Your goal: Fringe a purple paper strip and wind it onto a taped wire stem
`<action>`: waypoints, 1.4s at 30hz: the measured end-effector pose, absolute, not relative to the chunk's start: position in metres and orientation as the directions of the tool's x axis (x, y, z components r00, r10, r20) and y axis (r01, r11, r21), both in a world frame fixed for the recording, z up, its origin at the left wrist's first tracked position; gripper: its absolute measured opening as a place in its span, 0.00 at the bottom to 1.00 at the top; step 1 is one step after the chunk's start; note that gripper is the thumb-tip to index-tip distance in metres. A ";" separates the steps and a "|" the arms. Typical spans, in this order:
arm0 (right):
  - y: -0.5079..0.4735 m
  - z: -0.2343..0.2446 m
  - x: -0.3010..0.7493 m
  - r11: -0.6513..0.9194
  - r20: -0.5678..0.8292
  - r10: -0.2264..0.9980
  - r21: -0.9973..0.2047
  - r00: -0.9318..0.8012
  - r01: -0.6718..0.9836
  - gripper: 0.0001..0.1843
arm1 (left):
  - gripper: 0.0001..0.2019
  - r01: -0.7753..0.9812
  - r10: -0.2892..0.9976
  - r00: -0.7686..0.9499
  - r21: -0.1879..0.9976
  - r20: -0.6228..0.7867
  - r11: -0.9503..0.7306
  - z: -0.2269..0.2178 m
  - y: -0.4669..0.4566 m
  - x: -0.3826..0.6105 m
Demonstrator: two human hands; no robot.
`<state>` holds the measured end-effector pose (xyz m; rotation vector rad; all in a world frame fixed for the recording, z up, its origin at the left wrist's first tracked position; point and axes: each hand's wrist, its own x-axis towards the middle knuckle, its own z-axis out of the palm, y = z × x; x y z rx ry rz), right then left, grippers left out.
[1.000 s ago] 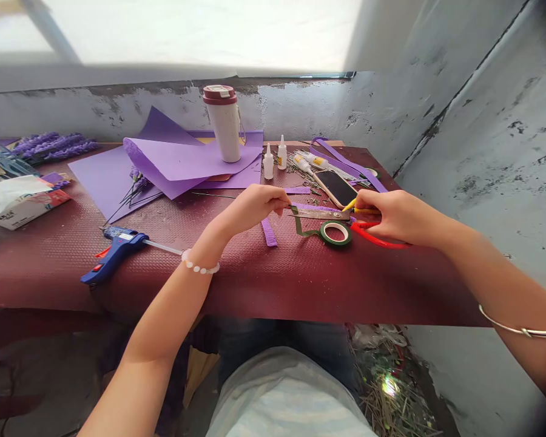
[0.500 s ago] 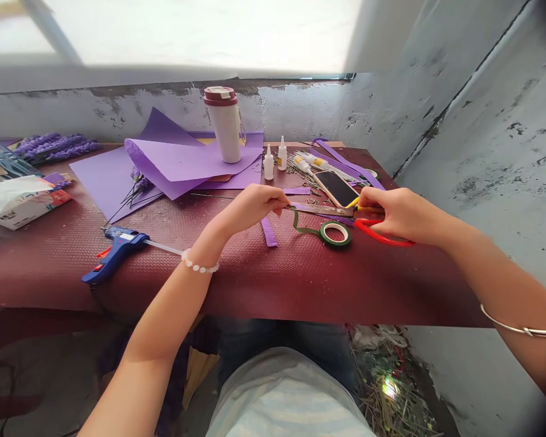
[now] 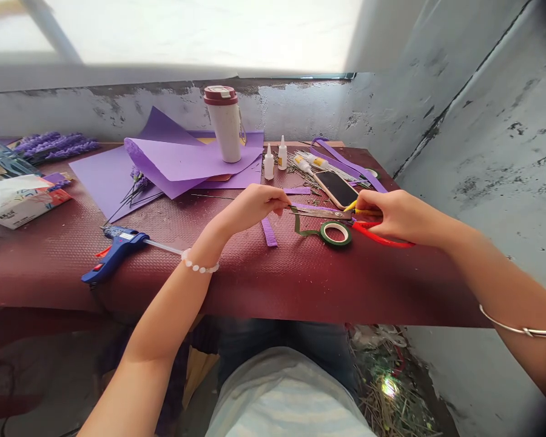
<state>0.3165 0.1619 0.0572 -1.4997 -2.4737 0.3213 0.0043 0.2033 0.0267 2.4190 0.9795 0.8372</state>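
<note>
My left hand (image 3: 264, 200) pinches the end of a strip of green floral tape (image 3: 297, 223) between thumb and fingers. The strip hangs down from my fingertips and runs to its roll (image 3: 335, 233) on the table. A thin wire (image 3: 213, 196) shows left of this hand; whether my fingers hold it too is hidden. My right hand (image 3: 382, 212) is closed round the red and yellow handles of a pair of scissors (image 3: 325, 213). Their blades point left, with the tips at the tape beside my left fingertips. A short purple strip (image 3: 269, 232) lies just below.
A phone (image 3: 337, 188), small glue bottles (image 3: 268, 164) and loose wires lie behind my hands. Purple paper (image 3: 182, 161) bears a tall cup (image 3: 226, 130). A blue glue gun (image 3: 118, 252) is at left, near a tissue box (image 3: 25, 206). The wall (image 3: 477, 152) borders the table at right.
The scissors have tilted slightly, their tips near my left fingertips. The hanging tape has changed its bend a little. My left hand stays in place.
</note>
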 end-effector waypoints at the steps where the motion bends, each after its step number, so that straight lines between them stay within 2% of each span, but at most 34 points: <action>1: 0.162 0.058 0.317 0.442 0.058 0.892 -0.312 -0.448 0.841 0.10 | 0.10 0.487 0.726 0.576 0.555 0.376 -0.674 0.027 0.203 0.004; 3: 0.160 0.059 0.316 0.423 0.007 0.897 -0.302 -0.442 0.854 0.10 | 0.10 0.490 0.726 0.582 0.555 0.365 -0.672 0.027 0.203 0.005; 9: 0.158 0.061 0.313 0.397 -0.031 0.908 -0.247 -0.417 0.884 0.11 | 0.10 0.475 0.718 0.611 0.570 0.334 -0.670 0.028 0.201 0.005; 32: 0.157 0.057 0.307 0.421 -0.047 0.906 -0.002 -0.421 0.907 0.12 | 0.11 0.538 0.742 0.631 0.560 0.228 -0.630 0.028 0.199 0.006; 37: 0.157 0.055 0.310 0.418 -0.036 0.908 0.025 -0.417 0.908 0.12 | 0.10 0.584 0.780 0.547 0.529 0.304 -0.616 0.024 0.207 0.001; 42: 0.174 0.049 0.306 0.339 0.025 0.940 0.063 -0.341 0.939 0.09 | 0.09 0.607 0.844 0.390 0.587 0.369 -0.536 0.027 0.211 -0.004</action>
